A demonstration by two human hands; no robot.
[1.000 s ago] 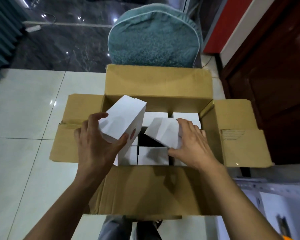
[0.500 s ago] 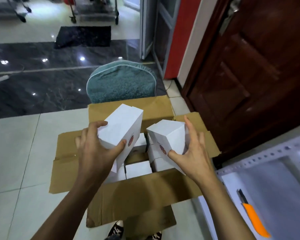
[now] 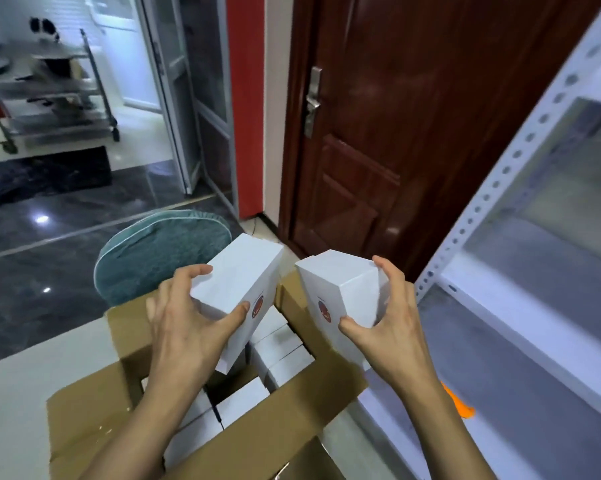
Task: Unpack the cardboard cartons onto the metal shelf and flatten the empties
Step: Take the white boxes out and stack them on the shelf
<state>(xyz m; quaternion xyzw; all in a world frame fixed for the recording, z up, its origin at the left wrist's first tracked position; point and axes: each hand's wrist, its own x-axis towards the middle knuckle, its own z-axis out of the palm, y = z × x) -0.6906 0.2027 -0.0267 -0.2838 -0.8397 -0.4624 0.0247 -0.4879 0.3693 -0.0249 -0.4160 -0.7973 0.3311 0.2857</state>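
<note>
An open cardboard carton (image 3: 94,407) sits low in front of me, flaps spread, with several small white boxes (image 3: 285,351) packed inside. My left hand (image 3: 184,327) grips one white box (image 3: 238,275) with a red round logo, lifted above the carton. My right hand (image 3: 389,327) grips a second white box (image 3: 340,289) with the same logo, held up beside the first. The white metal shelf (image 3: 499,174) stands at the right, its perforated upright close to my right hand.
An orange-handled cutter (image 3: 460,405) lies on the lower shelf board under my right forearm. A teal cushioned chair back (image 3: 153,254) stands behind the carton. A dark wooden door (image 3: 413,133) fills the middle right. A metal trolley (image 3: 56,95) is far left.
Both hands have lifted their white boxes up out of the carton. My view has swung up and to the right, bringing the door and the metal shelf into sight.
</note>
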